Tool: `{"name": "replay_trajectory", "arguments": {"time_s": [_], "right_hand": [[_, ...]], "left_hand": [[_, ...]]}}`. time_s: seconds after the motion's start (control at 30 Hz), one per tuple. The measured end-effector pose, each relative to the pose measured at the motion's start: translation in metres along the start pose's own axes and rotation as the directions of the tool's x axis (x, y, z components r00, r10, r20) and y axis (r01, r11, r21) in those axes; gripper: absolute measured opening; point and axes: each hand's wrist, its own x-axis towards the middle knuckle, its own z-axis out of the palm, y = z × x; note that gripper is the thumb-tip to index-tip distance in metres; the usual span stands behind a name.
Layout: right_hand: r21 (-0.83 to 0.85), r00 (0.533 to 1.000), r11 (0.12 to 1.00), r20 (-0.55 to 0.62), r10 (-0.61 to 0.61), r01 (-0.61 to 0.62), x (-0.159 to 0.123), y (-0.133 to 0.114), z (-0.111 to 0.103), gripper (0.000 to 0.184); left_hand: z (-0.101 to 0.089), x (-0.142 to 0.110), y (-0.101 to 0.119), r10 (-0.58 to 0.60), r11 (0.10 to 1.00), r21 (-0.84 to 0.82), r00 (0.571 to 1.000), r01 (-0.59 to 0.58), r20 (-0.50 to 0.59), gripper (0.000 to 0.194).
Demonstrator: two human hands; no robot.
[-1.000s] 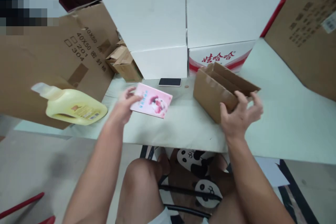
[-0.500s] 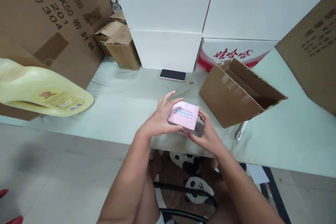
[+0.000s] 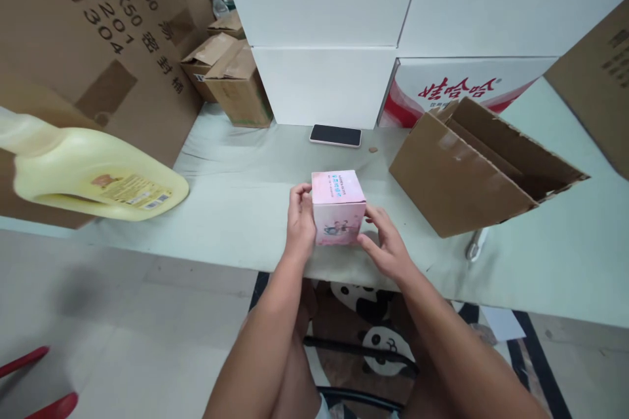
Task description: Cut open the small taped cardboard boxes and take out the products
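A small pink box stands upright near the front edge of the pale green table. My left hand clasps its left side, fingers curled round the edge. Against its right side presses my right hand, fingers closed on the lower corner. To the right, an open brown cardboard box lies tilted with its mouth facing up and right.
A yellow detergent bottle lies on its side at the left. A black phone rests near stacked white boxes. Large brown cartons stand at left and right. A small tool lies by the open box.
My left hand picked the pink box up from the table's left; my right hand left the cardboard box. Both hands turned the pink box upright and set it at the table's front edge.
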Motion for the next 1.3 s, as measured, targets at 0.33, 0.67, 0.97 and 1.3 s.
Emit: {"name": "replay_trajectory", "arguments": {"time_s": [0.33, 0.67, 0.97, 1.3], "right_hand": [[-0.177, 0.991, 0.978, 0.099, -0.09, 0.107, -0.01, -0.004, 0.001, 0.066], [-0.049, 0.991, 0.998, -0.129, -0.034, 0.028, -0.015, -0.014, -0.006, 0.069], [0.31, 0.823, 0.763, 0.251, 0.51, -0.568, -0.009, -0.029, -0.011, 0.113], [0.442, 0.901, 0.815, -0.034, 0.433, -0.375, 0.008, -0.047, -0.028, 0.097]], "left_hand": [[0.003, 0.0, 0.008, 0.099, 0.97, -0.226, 0.995, -0.092, 0.017, 0.124], [0.008, 0.008, 0.007, 0.055, 0.919, -0.389, 0.955, 0.066, 0.292, 0.106], [0.019, 0.004, 0.003, 0.069, 0.752, -0.642, 0.951, 0.149, 0.3, 0.078], [0.022, 0.003, 0.033, 0.087, 0.9, -0.417, 0.883, 0.128, 0.46, 0.089]]}}
